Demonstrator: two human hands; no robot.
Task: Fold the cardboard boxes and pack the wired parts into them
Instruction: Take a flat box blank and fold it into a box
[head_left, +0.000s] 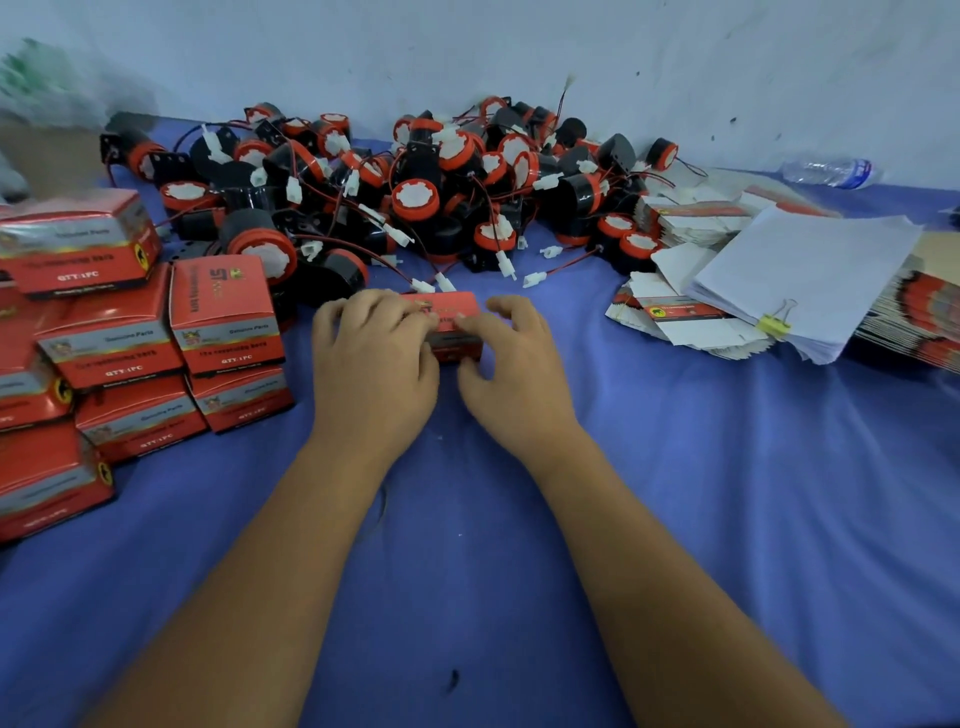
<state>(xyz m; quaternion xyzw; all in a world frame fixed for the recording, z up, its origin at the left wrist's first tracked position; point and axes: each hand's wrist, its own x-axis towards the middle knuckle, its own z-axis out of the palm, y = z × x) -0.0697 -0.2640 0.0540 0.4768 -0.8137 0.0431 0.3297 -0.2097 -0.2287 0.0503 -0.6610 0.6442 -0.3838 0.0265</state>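
Blue cloth (675, 493) covered the table; both hands, left hand (374, 358) and right hand (511, 369), gripped a red box (451, 322) between them, its long side running left-right, wired parts (415, 187) heaped just beyond.

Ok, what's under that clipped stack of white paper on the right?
Flat unfolded red box blanks stick out from beneath the white paper stack, held by a yellow binder clip. How far they reach under it is hidden by the paper.
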